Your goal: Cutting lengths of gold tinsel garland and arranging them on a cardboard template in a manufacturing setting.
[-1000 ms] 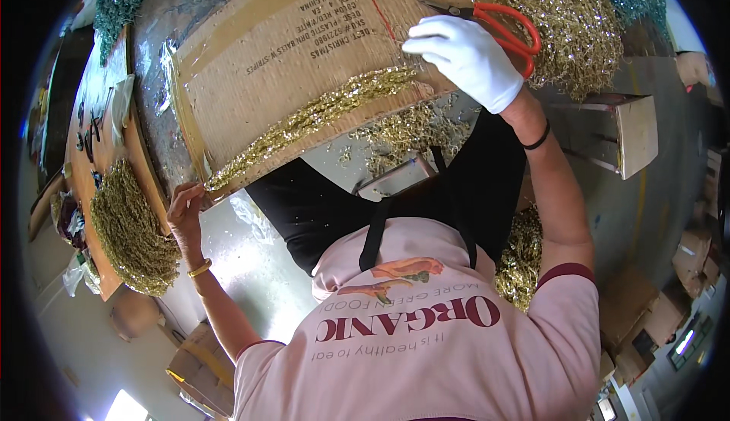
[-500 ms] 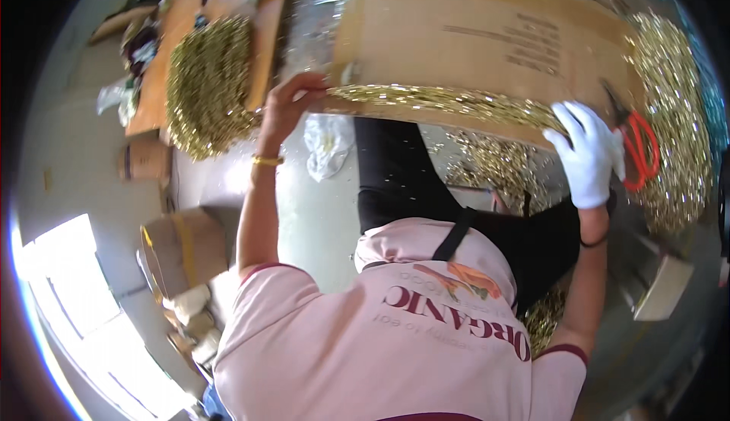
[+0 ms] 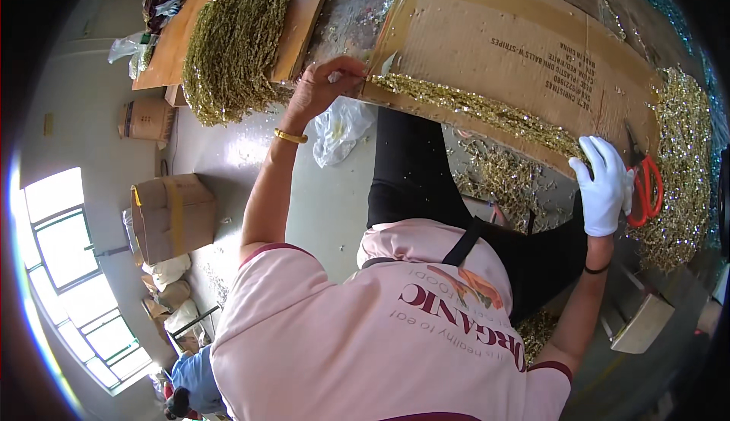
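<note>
In the middle of the frame, a gold, glittering tinsel strand [image 3: 475,109] crosses a plain brown cardboard sheet [image 3: 487,22] bearing rows of dark print. The right hand [image 3: 605,181] wears a plain white glove [image 3: 601,206]. Beside it, the scissors [image 3: 647,170] have bright red handles and dark blades. At the right edge is a gold tinsel heap [image 3: 677,193], with teal tinsel [image 3: 669,3] above it. Upper left, a darker gold bundle [image 3: 236,52] hangs over an orange-brown counter [image 3: 171,60]. The shirt [image 3: 357,330] is pale pink with maroon trim, maroon lettering and an orange-and-green motif; the trousers [image 3: 407,170] are black. The bangle [image 3: 291,136] is golden, the wristband [image 3: 597,270] black.
</note>
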### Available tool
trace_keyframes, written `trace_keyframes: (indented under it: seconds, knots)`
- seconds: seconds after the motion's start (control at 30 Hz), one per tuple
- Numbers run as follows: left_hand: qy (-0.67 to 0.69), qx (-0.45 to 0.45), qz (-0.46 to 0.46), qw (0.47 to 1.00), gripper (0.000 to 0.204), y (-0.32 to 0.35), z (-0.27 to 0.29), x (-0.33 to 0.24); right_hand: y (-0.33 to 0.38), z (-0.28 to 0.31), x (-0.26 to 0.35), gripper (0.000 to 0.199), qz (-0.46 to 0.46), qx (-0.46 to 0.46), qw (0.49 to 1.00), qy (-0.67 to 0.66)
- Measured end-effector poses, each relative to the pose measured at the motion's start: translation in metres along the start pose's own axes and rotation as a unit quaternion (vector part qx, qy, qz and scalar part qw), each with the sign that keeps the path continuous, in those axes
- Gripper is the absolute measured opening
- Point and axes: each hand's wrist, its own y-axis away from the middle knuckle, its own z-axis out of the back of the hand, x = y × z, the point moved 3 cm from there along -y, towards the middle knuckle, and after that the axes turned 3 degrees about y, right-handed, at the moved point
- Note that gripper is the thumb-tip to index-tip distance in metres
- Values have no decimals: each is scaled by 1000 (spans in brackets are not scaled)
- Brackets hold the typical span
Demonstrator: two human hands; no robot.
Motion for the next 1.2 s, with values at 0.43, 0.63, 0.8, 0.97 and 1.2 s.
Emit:
trace_keyframes:
  seconds: [0.43,0.63,0.8,0.97,1.2]
  knots:
    - [-121,-77,-97,985,19,-7,-3,-27,6,11,-4,40,-28,31,999,-10]
    - [-195,-97,-226,949,24,-10,-69,-140,18,46,-23,34,-167,-126,974,-90]
    - [-121,80,-359,922,26,-42,-186,-188,45,55,-39,28,-165,-164,972,17]
    - [-118,100,-383,911,30,-58,-247,-181,63,53,-41,28,-195,-156,967,58]
    - [-120,109,-362,918,23,-54,-265,-167,55,56,-50,31,-224,-134,961,97]
